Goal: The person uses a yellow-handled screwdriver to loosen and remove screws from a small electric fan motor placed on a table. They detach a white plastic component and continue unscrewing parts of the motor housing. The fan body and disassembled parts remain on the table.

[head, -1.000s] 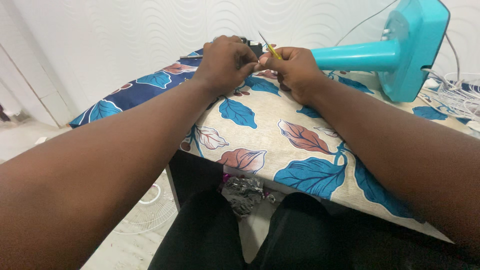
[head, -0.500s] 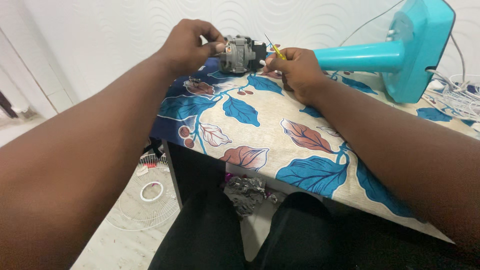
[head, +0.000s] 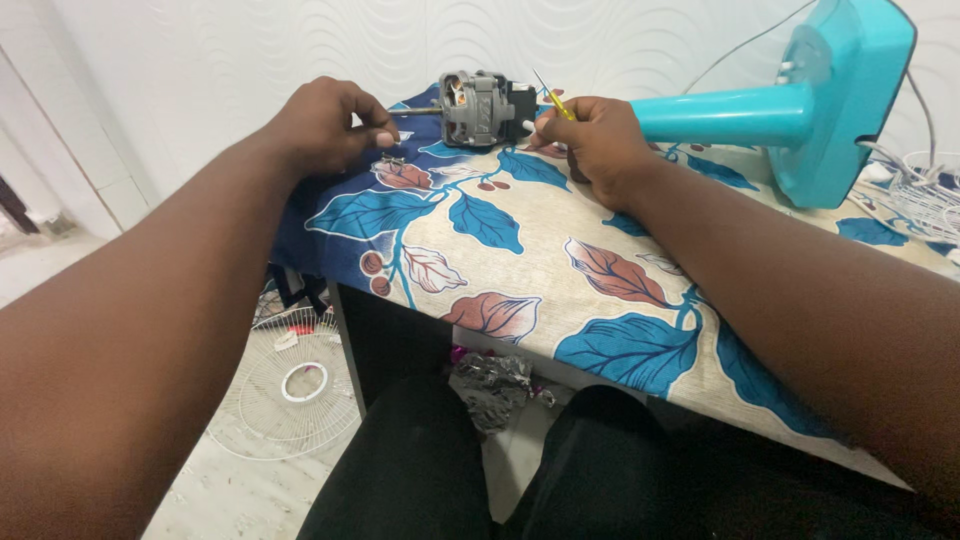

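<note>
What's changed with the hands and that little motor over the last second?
The left hand drew off to the left, uncovering the motor, and now pinches the tip of its shaft. The right hand stayed beside the motor, keeping the yellow-handled screwdriver. The teal fan stand and the leaf-print cloth are unchanged.

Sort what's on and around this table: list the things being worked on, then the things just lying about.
In hand:
left hand at the motor's shaft
fan motor
right hand holding a yellow-handled screwdriver

Lying about:
teal fan stand
white fan grille on the floor
white wire guard at the right edge
leaf-print tablecloth
</note>
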